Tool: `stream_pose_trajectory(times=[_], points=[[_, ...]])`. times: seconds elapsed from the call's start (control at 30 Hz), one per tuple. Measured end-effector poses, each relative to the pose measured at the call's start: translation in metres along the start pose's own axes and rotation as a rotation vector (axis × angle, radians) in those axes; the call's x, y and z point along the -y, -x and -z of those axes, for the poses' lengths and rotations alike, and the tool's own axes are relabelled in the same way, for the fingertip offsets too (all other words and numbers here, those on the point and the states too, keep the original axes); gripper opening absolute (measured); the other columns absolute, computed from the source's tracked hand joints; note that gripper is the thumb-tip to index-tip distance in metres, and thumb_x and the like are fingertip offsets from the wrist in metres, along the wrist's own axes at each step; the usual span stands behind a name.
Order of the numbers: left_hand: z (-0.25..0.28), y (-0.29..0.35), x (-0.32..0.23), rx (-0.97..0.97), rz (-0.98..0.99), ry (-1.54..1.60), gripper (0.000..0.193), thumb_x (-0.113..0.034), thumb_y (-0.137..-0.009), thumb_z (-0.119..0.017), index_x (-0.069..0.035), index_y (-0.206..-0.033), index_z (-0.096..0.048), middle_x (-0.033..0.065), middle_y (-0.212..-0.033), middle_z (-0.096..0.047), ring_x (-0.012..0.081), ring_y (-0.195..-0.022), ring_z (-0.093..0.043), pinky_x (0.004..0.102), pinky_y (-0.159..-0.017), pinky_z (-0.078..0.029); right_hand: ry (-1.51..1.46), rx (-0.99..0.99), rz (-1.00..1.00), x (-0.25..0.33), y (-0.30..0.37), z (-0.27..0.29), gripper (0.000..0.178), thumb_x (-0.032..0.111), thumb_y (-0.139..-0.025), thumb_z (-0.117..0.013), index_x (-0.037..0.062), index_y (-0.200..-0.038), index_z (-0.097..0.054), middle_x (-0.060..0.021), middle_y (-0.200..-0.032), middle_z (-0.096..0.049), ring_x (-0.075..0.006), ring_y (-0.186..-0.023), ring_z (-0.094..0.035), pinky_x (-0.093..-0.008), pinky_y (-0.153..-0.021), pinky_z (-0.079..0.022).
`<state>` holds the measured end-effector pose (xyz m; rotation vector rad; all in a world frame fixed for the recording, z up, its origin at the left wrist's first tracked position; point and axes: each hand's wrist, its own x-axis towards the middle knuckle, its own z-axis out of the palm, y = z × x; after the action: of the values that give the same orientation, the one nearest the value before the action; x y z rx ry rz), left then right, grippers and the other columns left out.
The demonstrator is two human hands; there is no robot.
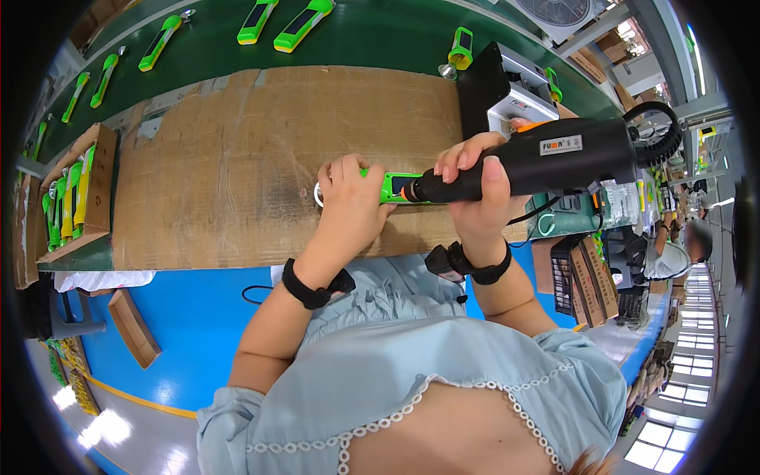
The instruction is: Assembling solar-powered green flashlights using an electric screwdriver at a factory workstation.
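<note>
On the cardboard sheet lies a green handheld device (385, 190) with a dark panel and a round silvery end at its left. My left hand (349, 203) is closed over that end and holds it down. A black electric screwdriver (522, 164) lies nearly level in my right hand (480, 176), whose fingers wrap round its body. The screwdriver's tip points left and meets or overlaps the device near its dark panel; exact contact cannot be made out. Both wrists wear black straps.
Cardboard (237, 142) covers the near bench. Several more green devices lie on the green surface (214, 55) beyond. A carton (99, 186) of devices stands at left. A black and silver machine (514, 91) sits at back right. A person (673, 253) is far right.
</note>
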<state>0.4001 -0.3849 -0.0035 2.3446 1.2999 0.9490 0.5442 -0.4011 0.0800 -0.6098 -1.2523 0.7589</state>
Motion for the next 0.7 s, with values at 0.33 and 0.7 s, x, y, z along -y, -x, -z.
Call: stream_pose_trajectory(times=[0.33,0.7], points=[[0.000,-0.002,0.002,0.016,-0.008,0.009,0.051,-0.017,-0.063,-0.079,-0.007,-0.107,-0.055,0.0165,-0.106,-0.047,0.0355,-0.103,-0.045,0.0471,-0.091,-0.033,0.034,0.026,-0.056,-0.020,0.008,-0.004,0.049,-0.003,-0.085,-0.048,0.0056,-0.126,-0.024,-0.0115,-0.082,-0.053,-0.0178,-0.066,-0.056,-0.0344,-0.064,-0.049],[0.009,-0.014,0.014,0.241,-0.048,0.077,0.052,-0.007,-0.065,-0.070,-0.003,-0.112,-0.048,0.0198,-0.112,-0.046,0.0394,-0.105,-0.044,0.0455,-0.088,-0.037,0.106,0.133,-0.026,-0.025,0.000,-0.010,0.049,-0.004,-0.085,-0.051,0.0038,-0.125,-0.025,-0.0113,-0.077,-0.053,-0.0183,-0.062,-0.055,-0.0317,-0.061,-0.049]])
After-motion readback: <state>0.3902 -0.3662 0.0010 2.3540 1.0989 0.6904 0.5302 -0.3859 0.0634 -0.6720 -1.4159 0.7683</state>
